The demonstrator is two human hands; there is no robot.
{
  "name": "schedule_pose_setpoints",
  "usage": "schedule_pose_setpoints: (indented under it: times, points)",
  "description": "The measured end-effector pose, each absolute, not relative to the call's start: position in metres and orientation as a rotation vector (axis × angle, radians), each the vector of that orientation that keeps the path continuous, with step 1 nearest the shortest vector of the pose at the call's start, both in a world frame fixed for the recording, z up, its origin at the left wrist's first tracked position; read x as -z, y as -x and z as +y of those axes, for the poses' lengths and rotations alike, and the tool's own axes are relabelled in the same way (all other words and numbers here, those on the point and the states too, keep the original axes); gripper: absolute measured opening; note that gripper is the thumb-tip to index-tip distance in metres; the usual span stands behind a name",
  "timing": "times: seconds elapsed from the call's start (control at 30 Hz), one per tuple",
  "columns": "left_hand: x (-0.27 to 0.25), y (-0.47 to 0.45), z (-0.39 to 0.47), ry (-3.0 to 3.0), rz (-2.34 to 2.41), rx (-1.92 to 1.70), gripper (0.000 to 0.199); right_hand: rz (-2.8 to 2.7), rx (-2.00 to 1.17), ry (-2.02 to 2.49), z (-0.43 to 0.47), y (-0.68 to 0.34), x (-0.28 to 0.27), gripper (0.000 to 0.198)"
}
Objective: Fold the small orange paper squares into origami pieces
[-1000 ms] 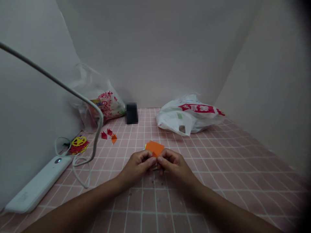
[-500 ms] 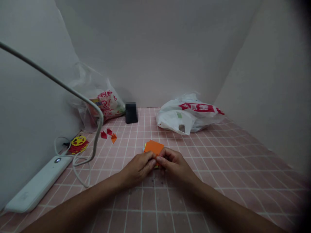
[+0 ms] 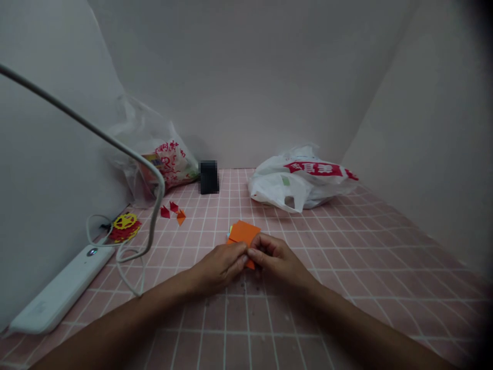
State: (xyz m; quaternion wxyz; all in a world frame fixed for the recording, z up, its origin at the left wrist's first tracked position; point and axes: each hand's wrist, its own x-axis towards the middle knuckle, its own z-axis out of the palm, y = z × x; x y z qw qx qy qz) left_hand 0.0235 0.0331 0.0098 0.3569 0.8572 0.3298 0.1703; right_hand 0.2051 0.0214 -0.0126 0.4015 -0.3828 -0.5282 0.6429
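An orange piece of paper (image 3: 251, 264) is pinched between the fingertips of both my hands, low over the table. My left hand (image 3: 221, 266) has its thumb and forefinger closed on the paper's left side. From the right, my right hand (image 3: 274, 258) grips it with thumb and curled fingers. Just beyond the fingertips lies a flat orange square sheet (image 3: 245, 231), with yellow and pale blue edges peeking out at its left. My fingers hide most of the held piece, so I cannot tell its folded shape.
Small red and orange folded papers (image 3: 181, 217) lie left of centre. Yellow and red cut-outs (image 3: 125, 226) sit by a white power strip (image 3: 61, 290). A grey cable (image 3: 96, 131) arches across the left. Plastic bags (image 3: 277, 186) and a dark box (image 3: 208, 178) stand at the back.
My fingers have shifted slightly on the orange paper, and an orange corner now shows below my fingertips. The view has tilted very slightly; the other things keep their places.
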Motion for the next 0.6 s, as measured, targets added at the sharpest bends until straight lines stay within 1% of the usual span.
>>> schedule_pose_setpoints:
  times: [0.17,0.27,0.33,0.43,0.6]
  points:
    - [-0.013,-0.021,0.035,-2.122,0.719,-0.384,0.023,-1.358,-1.72,0.911,0.021,-0.207,0.014,0.029]
    - [-0.011,-0.021,0.035,-1.949,0.725,-0.435,0.025,-1.341,-1.665,0.906,0.02,-0.208,0.01,0.031]
    - [-0.007,-0.021,0.035,-1.8,0.701,-0.454,0.027,-1.347,-1.622,0.923,0.018,-0.208,0.007,0.033]
    - [-0.003,-0.02,0.035,-1.599,0.688,-0.449,0.029,-1.37,-1.644,0.968,0.018,-0.208,0.003,0.037]
    - [-0.007,-0.021,0.034,-1.559,0.696,-0.45,0.028,-1.402,-1.655,0.963,0.02,-0.208,0.005,0.047]
